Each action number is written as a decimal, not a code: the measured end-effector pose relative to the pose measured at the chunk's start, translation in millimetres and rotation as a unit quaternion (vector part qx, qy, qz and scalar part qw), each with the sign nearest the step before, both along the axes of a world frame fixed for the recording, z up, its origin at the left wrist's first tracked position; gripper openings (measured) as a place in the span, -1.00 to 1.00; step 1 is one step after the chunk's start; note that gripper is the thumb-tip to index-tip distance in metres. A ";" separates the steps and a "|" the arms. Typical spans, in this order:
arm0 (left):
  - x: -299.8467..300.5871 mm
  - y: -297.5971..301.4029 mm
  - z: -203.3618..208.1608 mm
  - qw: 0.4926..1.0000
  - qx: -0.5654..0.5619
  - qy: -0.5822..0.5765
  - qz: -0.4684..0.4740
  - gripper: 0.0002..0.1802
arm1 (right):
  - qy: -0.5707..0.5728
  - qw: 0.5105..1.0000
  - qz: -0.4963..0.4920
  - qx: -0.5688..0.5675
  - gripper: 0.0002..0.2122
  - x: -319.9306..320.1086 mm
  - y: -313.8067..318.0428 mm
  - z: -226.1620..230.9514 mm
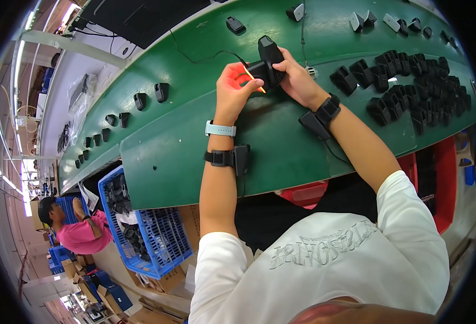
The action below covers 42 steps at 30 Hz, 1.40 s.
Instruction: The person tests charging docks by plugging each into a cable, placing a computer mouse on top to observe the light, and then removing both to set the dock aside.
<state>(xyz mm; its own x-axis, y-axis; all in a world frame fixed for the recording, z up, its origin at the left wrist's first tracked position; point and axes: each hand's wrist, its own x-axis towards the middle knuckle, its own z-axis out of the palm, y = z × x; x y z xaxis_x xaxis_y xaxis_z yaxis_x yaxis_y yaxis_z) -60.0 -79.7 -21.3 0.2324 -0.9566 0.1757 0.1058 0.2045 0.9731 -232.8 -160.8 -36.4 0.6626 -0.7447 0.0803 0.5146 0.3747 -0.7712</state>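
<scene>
Above the green table, both my hands hold one black plastic device (270, 52) with a squarish top and a wider lower body. My right hand (299, 80) is wrapped round its right side. On the left, the fingers and thumb of my left hand (234, 89) close on its edge, where a thin strip (255, 79) glows yellow-orange and throws red light on my fingers. A thin black cable (211, 57) runs to the device beside my left fingertips; its end is hidden.
Many black plastic units (424, 86) crowd the right of the green table (195, 156). Several more stand along its far-left edge, such as one black unit (161, 92). A blue crate (165, 232) with black parts stands left of the table; a person in pink (84, 235) sits beyond it.
</scene>
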 end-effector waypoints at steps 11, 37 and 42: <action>5.7 4.5 -8.2 0.996 0.035 0.065 -0.052 -0.41 | 0.180 0.822 -0.199 -0.502 -0.31 -5.5 20.9 10.7; 10.4 11.4 24.1 0.955 0.018 0.296 -0.007 -0.53 | 0.221 0.894 -0.075 -0.382 -0.35 -19.0 11.5 16.4; 36.0 1.3 -1.6 0.983 0.008 0.155 0.100 -0.75 | 0.286 0.779 0.101 -0.548 -0.32 -14.9 25.3 25.7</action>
